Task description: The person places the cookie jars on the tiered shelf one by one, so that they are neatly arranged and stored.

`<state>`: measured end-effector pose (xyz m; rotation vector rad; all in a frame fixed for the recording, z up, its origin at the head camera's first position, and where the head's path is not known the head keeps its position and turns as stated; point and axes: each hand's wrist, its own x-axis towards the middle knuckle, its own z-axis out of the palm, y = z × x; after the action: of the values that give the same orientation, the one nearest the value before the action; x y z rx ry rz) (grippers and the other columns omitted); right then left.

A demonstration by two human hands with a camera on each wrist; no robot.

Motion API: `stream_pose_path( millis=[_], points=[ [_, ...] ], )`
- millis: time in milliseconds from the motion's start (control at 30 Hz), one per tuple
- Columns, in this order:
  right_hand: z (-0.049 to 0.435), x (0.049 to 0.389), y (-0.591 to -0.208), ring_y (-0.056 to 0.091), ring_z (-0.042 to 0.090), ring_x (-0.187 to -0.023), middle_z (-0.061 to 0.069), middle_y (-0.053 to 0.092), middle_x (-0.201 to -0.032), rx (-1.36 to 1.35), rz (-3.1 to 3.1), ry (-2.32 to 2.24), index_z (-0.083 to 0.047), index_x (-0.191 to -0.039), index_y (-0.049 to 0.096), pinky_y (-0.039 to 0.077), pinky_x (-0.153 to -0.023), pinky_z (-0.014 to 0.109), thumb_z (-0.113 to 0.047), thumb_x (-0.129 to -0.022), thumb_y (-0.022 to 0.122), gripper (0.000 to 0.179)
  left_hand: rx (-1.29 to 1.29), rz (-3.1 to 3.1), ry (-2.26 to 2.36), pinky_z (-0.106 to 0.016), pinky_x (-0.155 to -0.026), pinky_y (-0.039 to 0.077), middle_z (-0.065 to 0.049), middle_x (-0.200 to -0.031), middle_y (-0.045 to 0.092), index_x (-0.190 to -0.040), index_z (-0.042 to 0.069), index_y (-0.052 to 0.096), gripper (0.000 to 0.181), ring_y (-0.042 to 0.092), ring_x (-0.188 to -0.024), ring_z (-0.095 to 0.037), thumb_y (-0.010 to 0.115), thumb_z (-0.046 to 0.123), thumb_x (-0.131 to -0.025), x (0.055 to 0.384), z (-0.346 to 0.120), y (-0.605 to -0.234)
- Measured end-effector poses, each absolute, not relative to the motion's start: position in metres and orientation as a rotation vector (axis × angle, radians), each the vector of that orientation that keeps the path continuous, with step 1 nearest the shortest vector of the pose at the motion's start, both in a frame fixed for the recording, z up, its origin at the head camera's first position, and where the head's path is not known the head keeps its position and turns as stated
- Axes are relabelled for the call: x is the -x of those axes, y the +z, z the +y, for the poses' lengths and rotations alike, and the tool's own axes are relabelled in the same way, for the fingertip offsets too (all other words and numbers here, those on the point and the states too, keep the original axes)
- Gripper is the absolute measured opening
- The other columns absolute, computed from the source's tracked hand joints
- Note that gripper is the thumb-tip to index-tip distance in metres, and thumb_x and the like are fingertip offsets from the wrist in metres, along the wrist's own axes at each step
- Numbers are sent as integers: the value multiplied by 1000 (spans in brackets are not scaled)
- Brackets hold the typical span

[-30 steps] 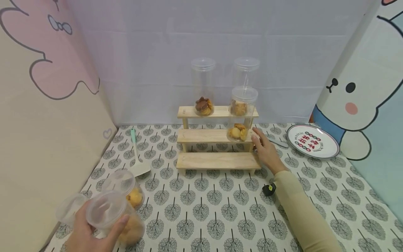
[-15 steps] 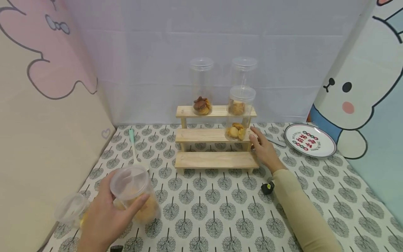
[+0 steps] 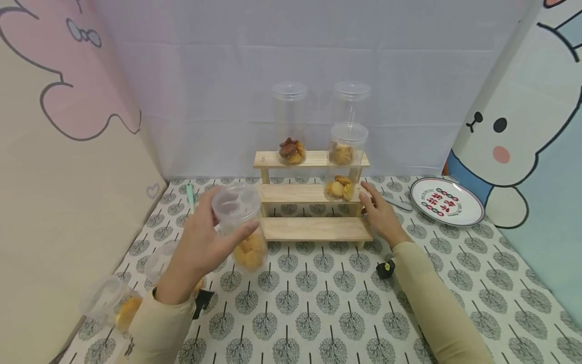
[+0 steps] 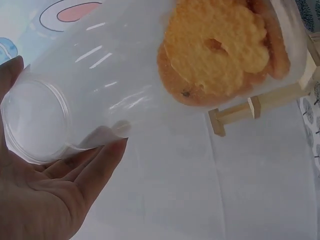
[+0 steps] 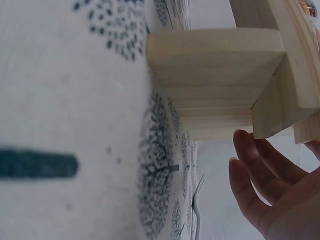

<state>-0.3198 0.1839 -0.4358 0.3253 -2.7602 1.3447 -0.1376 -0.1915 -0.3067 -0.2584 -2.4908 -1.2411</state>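
Observation:
My left hand (image 3: 202,242) grips a clear plastic jar (image 3: 238,202) near its lid, with thumb and fingers on either side. It is held off the table, left of the wooden three-tier shelf (image 3: 316,230), partly covering the shelf's left end. Orange-brown cookies (image 4: 215,50) fill the jar's lower end in the left wrist view. My right hand (image 3: 382,217) touches the shelf's right side; in the right wrist view its fingertips rest by a wooden support (image 5: 282,100). Two jars, one a cookie jar (image 3: 291,116), stand on the top tier, and another jar (image 3: 347,162) on the middle tier.
Two more cookie jars, one a tilted jar (image 3: 106,298), are at the left, the other partly behind my left arm. A teal-handled spatula (image 3: 190,194) lies behind my left hand. A fork (image 5: 196,205) and a white plate (image 3: 447,202) lie to the shelf's right.
My left hand has carried the jar from the lower left up and rightward to the shelf's left end. My right hand has stayed at the shelf's right side.

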Motion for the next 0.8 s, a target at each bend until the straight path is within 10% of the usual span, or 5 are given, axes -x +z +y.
stream_pose_path(
  millis=[800],
  points=[
    [183, 319, -438, 62, 35, -108, 20, 59, -134, -327, -2729, 1371, -43, -158, 20, 45, -99, 60, -67, -100, 29, 63, 181, -2358, -1454, -36, -99, 51, -4, -133, 58, -145, 19, 35, 103, 57, -120, -17, 76, 74, -68, 261, -124, -284]
  ],
)
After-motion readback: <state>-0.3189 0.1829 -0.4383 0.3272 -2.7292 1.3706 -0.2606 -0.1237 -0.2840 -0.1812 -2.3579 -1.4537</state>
